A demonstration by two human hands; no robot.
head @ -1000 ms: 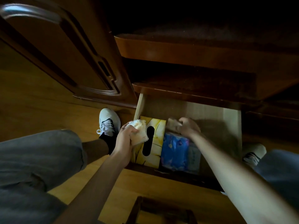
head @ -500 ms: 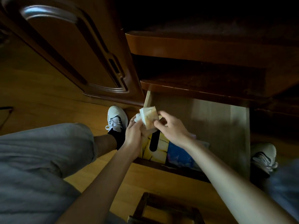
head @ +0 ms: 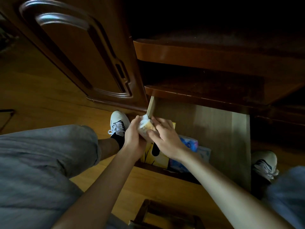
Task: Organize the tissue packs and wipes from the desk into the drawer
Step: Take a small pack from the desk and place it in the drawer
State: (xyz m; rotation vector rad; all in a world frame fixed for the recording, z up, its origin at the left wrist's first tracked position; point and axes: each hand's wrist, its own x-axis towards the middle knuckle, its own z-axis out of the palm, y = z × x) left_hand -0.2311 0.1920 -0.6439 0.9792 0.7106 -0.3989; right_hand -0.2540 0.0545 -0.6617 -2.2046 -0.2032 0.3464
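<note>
A small pale tissue pack (head: 146, 127) in clear wrap is held between both hands above the open drawer's near left corner. My left hand (head: 134, 134) cups it from the left and below. My right hand (head: 165, 138) lies over its right side with fingers on the wrap. Beneath them in the drawer (head: 219, 129) lies a yellow tissue box (head: 151, 154) with a dark oval slot. To its right sit a blue patterned tissue pack (head: 188, 143) and a pale blue wipes pack (head: 204, 152), partly hidden by my right forearm.
The drawer's right half shows bare pale wood. Dark desk shelves (head: 206, 53) overhang the drawer at the back. A carved cabinet door (head: 79, 52) stands at upper left. My knees and white shoes (head: 118, 123) flank the drawer. A wooden stool top (head: 165, 215) is at the bottom edge.
My right hand left the blue pack in the drawer and came over to the small pack in my left hand. Both hands now hold it over the yellow box.
</note>
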